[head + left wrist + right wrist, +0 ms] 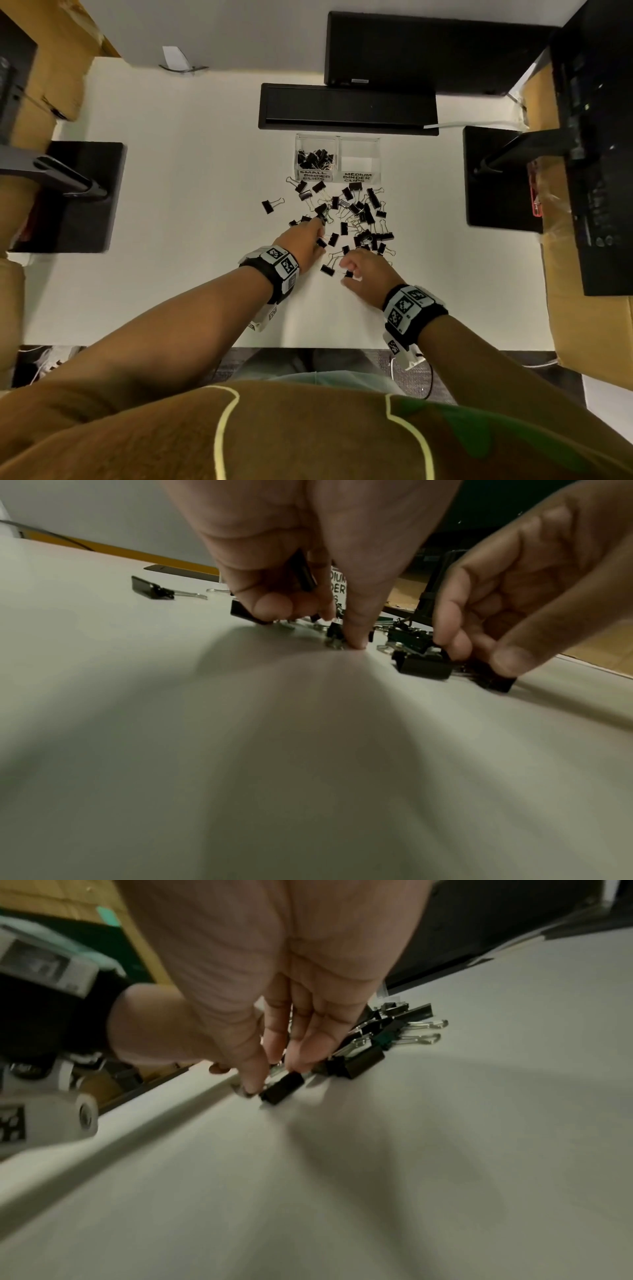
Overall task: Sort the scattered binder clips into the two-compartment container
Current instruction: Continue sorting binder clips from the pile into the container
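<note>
- Left hand (303,240) reaches into the scattered binder clips (356,212) on the white table (191,205), fingers curled around a black clip (303,572).
- Right hand (368,270), fingers loosely bent, touches a small clip (282,1087) at the pile's near edge.
- Two-compartment container (337,137) stands beyond the pile: small clips fill its left compartment.

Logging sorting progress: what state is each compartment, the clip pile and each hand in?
Small-clips compartment: partly filled with clips.
Medium-clips compartment: empty.
Clip pile: scattered loose on the table.
Left hand: fingers curled, holding a black clip.
Right hand: fingertips down on a clip, grip unclear.
</note>
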The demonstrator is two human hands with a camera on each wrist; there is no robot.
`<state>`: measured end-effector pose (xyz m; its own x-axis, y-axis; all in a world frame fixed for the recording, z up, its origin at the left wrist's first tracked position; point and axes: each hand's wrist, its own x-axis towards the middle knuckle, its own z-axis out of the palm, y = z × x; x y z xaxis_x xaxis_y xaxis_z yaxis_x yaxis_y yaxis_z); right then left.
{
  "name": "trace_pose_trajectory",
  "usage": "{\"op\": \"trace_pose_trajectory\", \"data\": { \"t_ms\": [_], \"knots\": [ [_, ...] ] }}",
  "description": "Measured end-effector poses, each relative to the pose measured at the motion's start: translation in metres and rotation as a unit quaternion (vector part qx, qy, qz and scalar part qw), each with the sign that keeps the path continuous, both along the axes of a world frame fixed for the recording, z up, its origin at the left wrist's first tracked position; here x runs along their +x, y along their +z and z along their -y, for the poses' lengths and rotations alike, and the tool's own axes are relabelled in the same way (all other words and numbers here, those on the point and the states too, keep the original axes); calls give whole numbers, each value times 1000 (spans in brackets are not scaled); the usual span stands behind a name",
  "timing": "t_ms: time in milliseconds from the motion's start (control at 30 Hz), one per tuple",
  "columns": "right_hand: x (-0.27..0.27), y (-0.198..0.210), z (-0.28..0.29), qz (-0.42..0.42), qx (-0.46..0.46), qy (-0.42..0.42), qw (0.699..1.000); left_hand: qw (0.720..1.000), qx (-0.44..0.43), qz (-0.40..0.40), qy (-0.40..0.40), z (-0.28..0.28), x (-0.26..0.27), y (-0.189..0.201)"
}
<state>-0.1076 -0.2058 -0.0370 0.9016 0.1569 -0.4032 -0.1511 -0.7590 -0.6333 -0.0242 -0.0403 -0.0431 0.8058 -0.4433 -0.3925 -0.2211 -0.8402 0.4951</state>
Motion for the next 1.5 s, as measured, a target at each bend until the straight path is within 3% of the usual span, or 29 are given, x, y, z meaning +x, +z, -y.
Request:
{"op": "trace_pose_trajectory", "data": {
  "t_ms": [167,267,500,667,767,933,1100,1267,1500],
  "knots": [
    [19,11,17,32,70,-167,983,1000,17,-7,-14,-3,2,-1],
    [25,13,41,49,53,-234,970,999,37,1,-27,-3,3,-2],
    [5,6,50,-33,-8,-131,991,998,30,24,-39,-5,3,-6],
    [1,4,34,-34,22,-121,992,998,37,30,-46,-4,1,-6],
    [9,9,40,-5,45,-180,983,998,39,20,-42,-4,4,-6],
    [20,5,65,17,4,-276,961,1000,15,14,-7,-5,6,-4],
    [16,-9,47,-22,22,-231,972,996,-30,19,79,2,17,6],
    [16,-13,36,-3,2,-176,984,989,-92,46,105,18,47,33],
    [23,-6,22,-12,28,-135,990,990,-43,79,110,35,111,49]
  ]
}}
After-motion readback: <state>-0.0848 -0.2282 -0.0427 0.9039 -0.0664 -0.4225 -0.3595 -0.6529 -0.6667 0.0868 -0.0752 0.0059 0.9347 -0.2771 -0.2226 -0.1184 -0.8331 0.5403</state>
